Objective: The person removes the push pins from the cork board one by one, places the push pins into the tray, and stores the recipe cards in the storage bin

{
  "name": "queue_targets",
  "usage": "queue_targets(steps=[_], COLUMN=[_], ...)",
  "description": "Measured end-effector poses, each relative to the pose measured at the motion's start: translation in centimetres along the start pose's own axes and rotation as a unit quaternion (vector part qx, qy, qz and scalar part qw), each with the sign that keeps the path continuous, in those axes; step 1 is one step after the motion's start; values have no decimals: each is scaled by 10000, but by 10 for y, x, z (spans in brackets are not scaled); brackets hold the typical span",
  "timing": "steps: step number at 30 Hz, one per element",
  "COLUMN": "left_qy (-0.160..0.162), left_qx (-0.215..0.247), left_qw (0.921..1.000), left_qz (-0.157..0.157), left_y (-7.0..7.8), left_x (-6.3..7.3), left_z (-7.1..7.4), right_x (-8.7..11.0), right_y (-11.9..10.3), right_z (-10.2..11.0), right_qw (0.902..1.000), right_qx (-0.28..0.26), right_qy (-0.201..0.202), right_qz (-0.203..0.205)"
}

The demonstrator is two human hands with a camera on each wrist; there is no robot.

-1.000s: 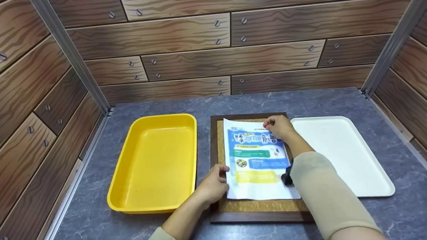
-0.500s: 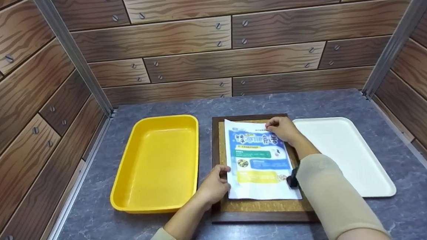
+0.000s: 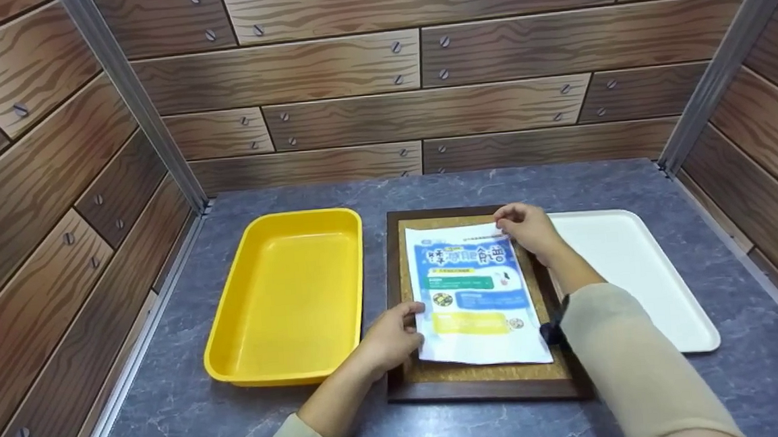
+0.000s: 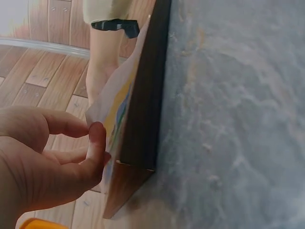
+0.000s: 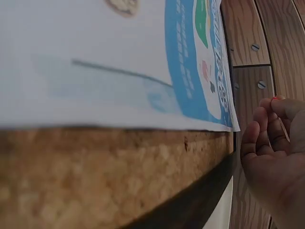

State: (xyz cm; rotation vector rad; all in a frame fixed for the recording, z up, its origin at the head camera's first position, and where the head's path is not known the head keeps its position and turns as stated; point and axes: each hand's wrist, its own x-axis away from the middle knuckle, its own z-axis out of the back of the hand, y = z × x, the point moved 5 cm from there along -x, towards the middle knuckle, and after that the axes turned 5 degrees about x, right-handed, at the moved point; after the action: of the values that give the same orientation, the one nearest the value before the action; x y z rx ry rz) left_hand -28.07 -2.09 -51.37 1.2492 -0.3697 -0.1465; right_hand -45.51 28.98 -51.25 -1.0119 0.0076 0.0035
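Right hand [image 3: 528, 231] pinches red bit [image 5: 275, 98]; left hand [image 3: 391, 336] (fingers loosely bent) touches paper [image 3: 477, 287].

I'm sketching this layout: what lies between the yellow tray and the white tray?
The framed corkboard, with the paper over it and the left hand and right hand near the paper's edges, as the head view shows.

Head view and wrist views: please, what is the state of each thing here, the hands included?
Printed sheet: print side up, over the cork board.
Cork board: flat, partly covered.
Left hand: fingers bent at the sheet's left edge; pinching or only touching, unclear.
Right hand: pinching a small red thing.
Yellow tray: open side up.
White tray: open side up, partly hidden by the right arm.
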Motion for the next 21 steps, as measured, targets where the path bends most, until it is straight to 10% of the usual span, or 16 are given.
queue_targets(steps=[14,21], left_qy=[-7,-18], left_qx=[-419,-274], left_qw=[9985,9996], left_qz=[-362,-41], left_y=[29,26], left_x=[16,24], left_z=[27,59], right_x=[29,39], right_y=[8,17], right_z=[40,59], right_qw=[9998,9994], right_qx=[-136,-181], right_qy=[133,277], right_qz=[-32,27])
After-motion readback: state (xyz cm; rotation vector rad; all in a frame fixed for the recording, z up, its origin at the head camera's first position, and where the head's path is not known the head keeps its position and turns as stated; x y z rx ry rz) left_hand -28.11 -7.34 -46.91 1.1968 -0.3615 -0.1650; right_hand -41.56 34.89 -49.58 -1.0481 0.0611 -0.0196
